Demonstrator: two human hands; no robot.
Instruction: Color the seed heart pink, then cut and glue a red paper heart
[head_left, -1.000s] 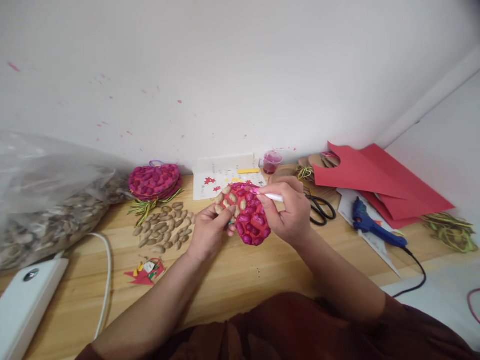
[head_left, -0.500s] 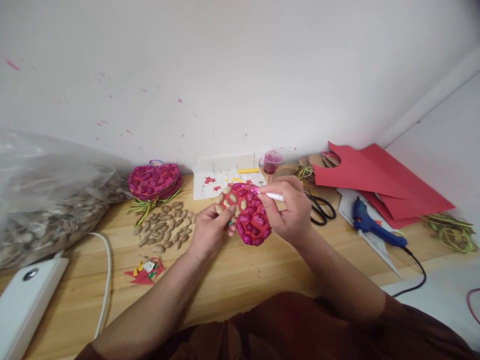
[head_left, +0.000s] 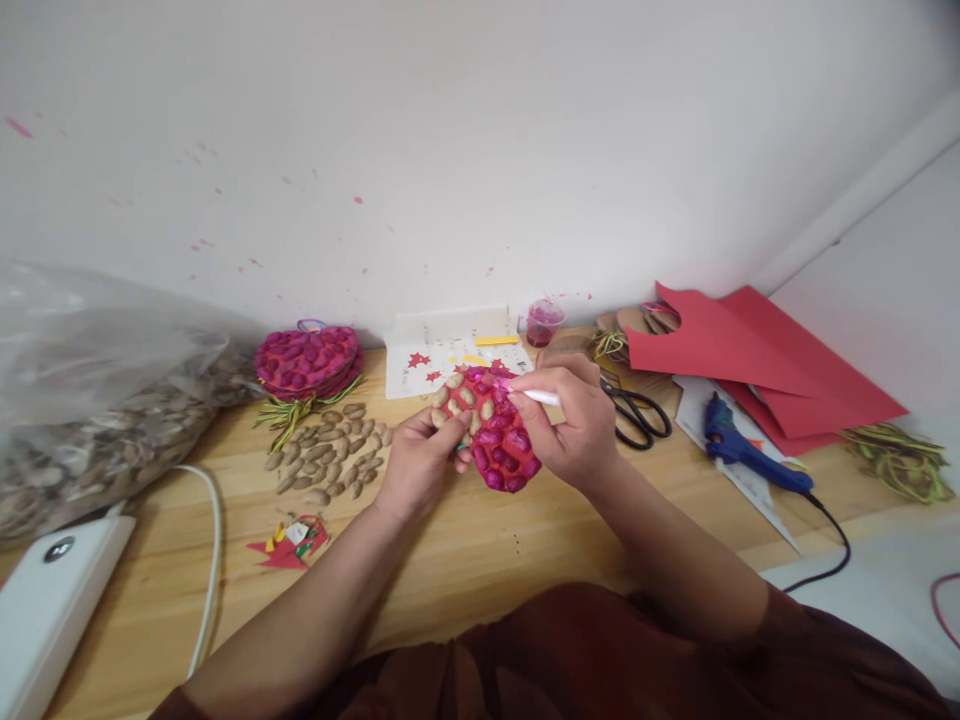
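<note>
In the centre of the frame, the left hand point(head_left: 420, 462) pinches the left edge of the craft piece point(head_left: 501, 445), a red shape studded with nut shells, held over the wooden surface point(head_left: 480, 560). The right hand point(head_left: 574, 425) has its grip pressed together around a white brush point(head_left: 538, 397). Over the last second the brush tip has crept slightly up and left, toward the few bare shells; most of the others are already pink. Loose shells point(head_left: 330, 462) lie to the left.

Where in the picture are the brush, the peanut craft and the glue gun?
brush point(head_left: 541, 398): head view, on its white handle.
peanut craft point(head_left: 504, 445): head view, on a pink-painted shell near its middle.
glue gun point(head_left: 731, 445): head view, on its blue body.
</note>
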